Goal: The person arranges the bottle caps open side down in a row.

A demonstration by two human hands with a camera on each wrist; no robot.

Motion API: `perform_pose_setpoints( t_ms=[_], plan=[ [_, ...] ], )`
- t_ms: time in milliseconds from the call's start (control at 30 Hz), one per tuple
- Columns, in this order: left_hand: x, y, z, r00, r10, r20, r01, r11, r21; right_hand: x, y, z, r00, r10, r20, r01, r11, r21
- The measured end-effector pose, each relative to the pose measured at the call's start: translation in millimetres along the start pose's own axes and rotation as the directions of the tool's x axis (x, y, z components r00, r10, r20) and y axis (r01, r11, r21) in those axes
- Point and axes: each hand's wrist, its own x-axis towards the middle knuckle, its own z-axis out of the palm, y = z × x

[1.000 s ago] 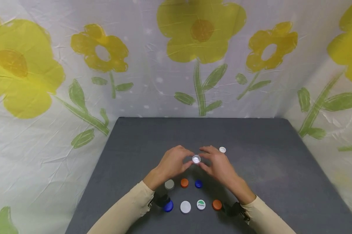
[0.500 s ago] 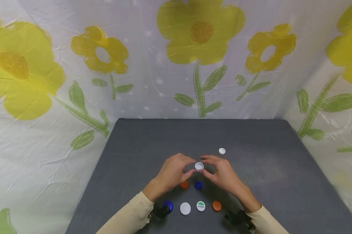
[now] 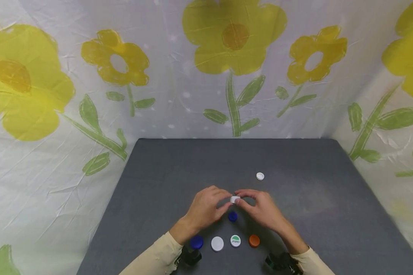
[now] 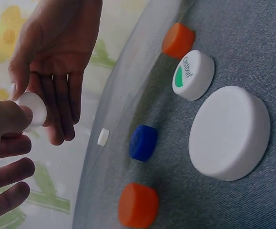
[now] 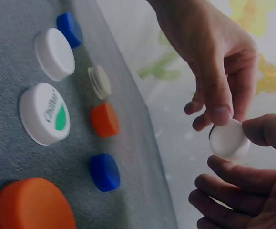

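Between my two hands, above the dark table, is a small white bottle cap [image 3: 234,199]. My left hand [image 3: 206,206] pinches it, its thumb lying across the flat face of the cap [image 4: 35,110] in the left wrist view. From the other side, my right hand [image 3: 263,210] holds the edge of the cap [image 5: 229,140] with thumb and index finger, as the right wrist view shows. The remaining fingers of both hands are spread loosely. Just below the hands lies a blue cap [image 3: 233,216].
Nearer me sit a blue cap [image 3: 197,241], a plain white cap [image 3: 217,243], a green-printed white cap [image 3: 235,240] and an orange cap [image 3: 254,241]. A grey cap [image 5: 99,82] and smaller orange cap [image 5: 104,119] are behind my left hand. Farther back lies a small white cap [image 3: 260,176].
Both hands have come nearer to me with the cap. It has turned from showing its hollow inside to showing its side. My left hand now covers the smaller orange cap in the head view.
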Motion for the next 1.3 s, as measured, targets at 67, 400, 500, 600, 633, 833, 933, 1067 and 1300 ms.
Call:
perform_pose_setpoints(
  t_ms=[67, 400, 500, 600, 633, 833, 933, 1067, 1300],
  plan=[
    [-0.9, 0.0, 1.5, 1.000, -0.021, 0.000, 0.021, 0.999, -0.025, -1.6, 1.2, 1.1, 1.000, 0.003, 0.003, -0.003, 1.000, 0.008],
    [-0.1, -2.6, 1.6, 0.968, -0.248, 0.046, 0.249, 0.909, -0.335, -6.5, 4.0, -4.8, 0.947, -0.277, -0.161, 0.250, 0.953, -0.171],
    [0.5, -2.1, -0.2, 0.923, -0.356, 0.145, 0.382, 0.810, -0.444, -6.8, 6.1, -4.5, 0.904, -0.382, -0.193, 0.337, 0.913, -0.229],
    [1.3, -2.1, -1.2, 0.864, -0.444, 0.239, 0.501, 0.705, -0.502, -6.2, 7.8, -2.9, 0.853, -0.478, -0.209, 0.422, 0.868, -0.261],
    [1.5, -2.2, -1.4, 0.846, -0.461, 0.268, 0.531, 0.678, -0.509, -6.0, 8.1, -2.3, 0.837, -0.506, -0.210, 0.447, 0.853, -0.270],
    [2.6, -1.9, -1.1, 0.806, -0.461, 0.371, 0.591, 0.608, -0.530, -5.6, 6.7, 0.2, 0.778, -0.598, -0.195, 0.535, 0.792, -0.292],
    [3.3, -0.4, -0.9, 0.808, -0.439, 0.393, 0.589, 0.619, -0.519, -7.8, 7.2, 0.6, 0.789, -0.587, -0.183, 0.523, 0.797, -0.302],
    [3.9, 2.3, 0.6, 0.831, -0.407, 0.378, 0.552, 0.686, -0.474, -11.7, 10.0, -0.7, 0.821, -0.543, -0.177, 0.477, 0.823, -0.310],
    [12.8, 8.2, 7.8, 0.952, -0.237, 0.192, 0.287, 0.909, -0.301, -15.2, 15.6, -10.0, 0.851, -0.482, -0.209, 0.416, 0.861, -0.293]
  ],
)
